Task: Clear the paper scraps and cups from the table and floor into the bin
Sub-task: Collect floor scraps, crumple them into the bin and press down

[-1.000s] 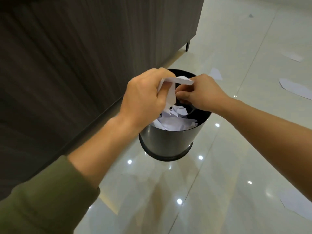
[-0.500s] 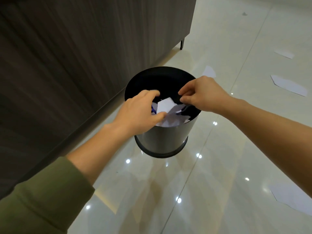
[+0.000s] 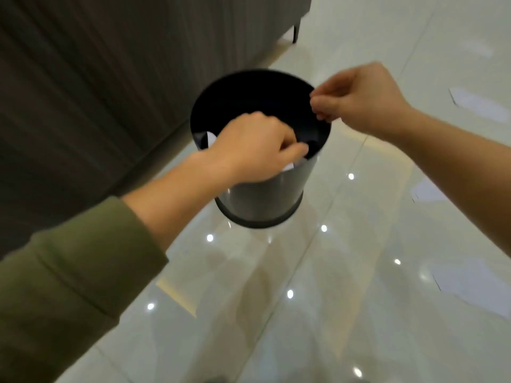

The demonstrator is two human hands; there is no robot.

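Note:
The round bin, grey outside and black inside, stands on the glossy floor. My left hand is down in its mouth with the fingers curled shut, over white paper scraps that peek out beneath the fingertips and at the left inner wall. Whether it grips any of them is hidden. My right hand hovers at the bin's right rim, thumb and fingers pinched together with nothing visible between them. More white scraps lie on the floor to the right, one far and one near.
A dark wood-grain cabinet runs along the left, right beside the bin, with a thin black leg at its far end. Pale shiny tiles spread to the right and front. Another faint scrap lies right of the bin.
The paper held between both hands has gone into the bin. My left hand has sunk into the bin on top of it. My right hand has pulled back to the right rim.

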